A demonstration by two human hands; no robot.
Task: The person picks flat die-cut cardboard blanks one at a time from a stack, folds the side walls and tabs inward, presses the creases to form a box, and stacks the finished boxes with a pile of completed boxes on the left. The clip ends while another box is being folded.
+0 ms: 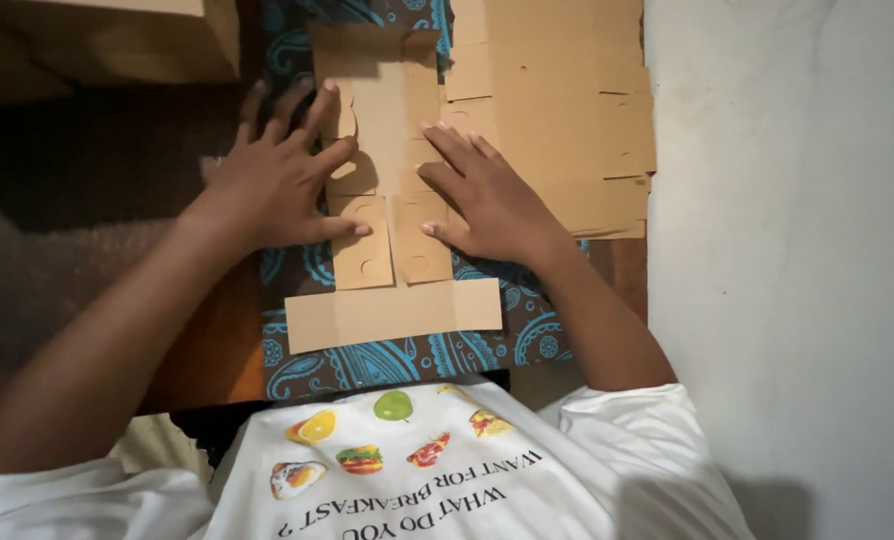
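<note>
A flat brown die-cut cardboard blank (392,310) lies on a dark cloth with blue paisley print (387,365). My left hand (277,175) presses flat on the blank's left side, fingers spread, thumb on a flap with a round notch. On the blank's right side rests my right hand (482,195), also flat, fingers pointing up and left. The blank's wide bottom flap lies uncovered nearest to me. Neither hand grips anything.
A stack of similar flat cardboard blanks (567,110) lies to the right of my right hand. A brown cardboard box (117,40) stands at the upper left. A pale wall (797,250) runs along the right. A wooden surface (207,340) shows under the cloth.
</note>
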